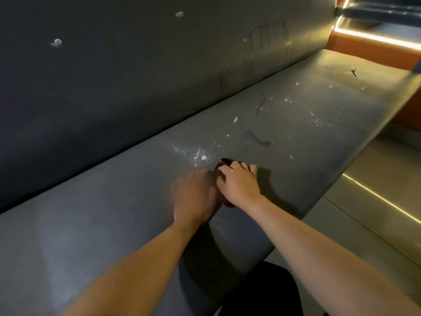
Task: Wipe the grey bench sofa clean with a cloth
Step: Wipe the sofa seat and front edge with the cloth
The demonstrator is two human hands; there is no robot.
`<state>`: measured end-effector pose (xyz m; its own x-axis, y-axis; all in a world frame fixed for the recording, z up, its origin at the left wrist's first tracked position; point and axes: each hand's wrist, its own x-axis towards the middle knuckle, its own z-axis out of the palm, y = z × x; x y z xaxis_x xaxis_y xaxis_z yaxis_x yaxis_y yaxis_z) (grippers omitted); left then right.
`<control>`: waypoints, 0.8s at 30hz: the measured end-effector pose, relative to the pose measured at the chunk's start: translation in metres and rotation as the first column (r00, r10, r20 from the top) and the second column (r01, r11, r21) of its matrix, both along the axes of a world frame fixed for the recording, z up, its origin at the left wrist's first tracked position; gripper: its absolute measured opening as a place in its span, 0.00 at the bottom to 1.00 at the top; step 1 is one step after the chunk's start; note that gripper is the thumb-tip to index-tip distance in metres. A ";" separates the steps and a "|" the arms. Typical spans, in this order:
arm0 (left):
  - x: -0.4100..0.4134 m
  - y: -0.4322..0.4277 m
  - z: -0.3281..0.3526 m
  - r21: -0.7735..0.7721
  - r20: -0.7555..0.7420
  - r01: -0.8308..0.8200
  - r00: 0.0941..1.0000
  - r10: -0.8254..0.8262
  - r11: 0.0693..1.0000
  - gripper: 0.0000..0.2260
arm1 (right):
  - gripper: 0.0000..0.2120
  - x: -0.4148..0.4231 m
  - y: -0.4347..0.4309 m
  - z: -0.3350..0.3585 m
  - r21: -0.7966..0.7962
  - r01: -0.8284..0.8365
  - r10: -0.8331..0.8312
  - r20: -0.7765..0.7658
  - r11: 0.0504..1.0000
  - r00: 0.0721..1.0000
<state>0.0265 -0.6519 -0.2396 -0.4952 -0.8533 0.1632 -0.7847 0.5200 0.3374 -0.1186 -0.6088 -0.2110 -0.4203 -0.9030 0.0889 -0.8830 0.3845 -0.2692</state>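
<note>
The grey bench sofa (114, 224) stretches off in dim light, its seat marked by a white speckled patch (198, 155). Just below the patch the left hand (193, 192) lies palm-down, too blurred to tell how its fingers sit. Below and right of the patch, the right hand (239, 183) curls its fingers over a dark red cloth (225, 161). The cloth looks soft, light and limp, so it is probably best held wadded under the palm.

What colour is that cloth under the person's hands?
The cloth looks dark maroon, though mostly covered; the head view shows it.
</note>
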 end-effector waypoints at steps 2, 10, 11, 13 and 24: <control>0.001 -0.001 0.000 0.005 -0.006 -0.001 1.000 0.001 1.000 0.20 | 0.17 -0.027 0.004 0.000 0.005 0.065 -0.065 -0.049 0.998 0.997; -0.001 0.000 0.000 -0.006 0.024 -0.006 1.000 0.006 1.000 0.21 | 0.15 -0.004 0.004 -0.002 -0.032 0.050 -0.045 0.140 0.998 0.989; -0.001 0.000 0.000 0.000 0.017 -0.001 1.000 0.001 1.000 0.21 | 0.16 0.000 0.008 -0.005 -0.045 0.006 0.001 0.148 0.999 0.989; 0.000 -0.001 0.001 0.008 0.012 0.003 1.000 -0.004 1.000 0.21 | 0.16 -0.009 0.009 -0.004 -0.045 -0.006 0.010 0.088 0.999 0.996; -0.002 0.000 0.000 0.022 0.013 -0.016 1.000 0.015 1.000 0.22 | 0.11 -0.001 0.008 0.003 -0.018 0.169 -0.165 0.137 0.985 0.977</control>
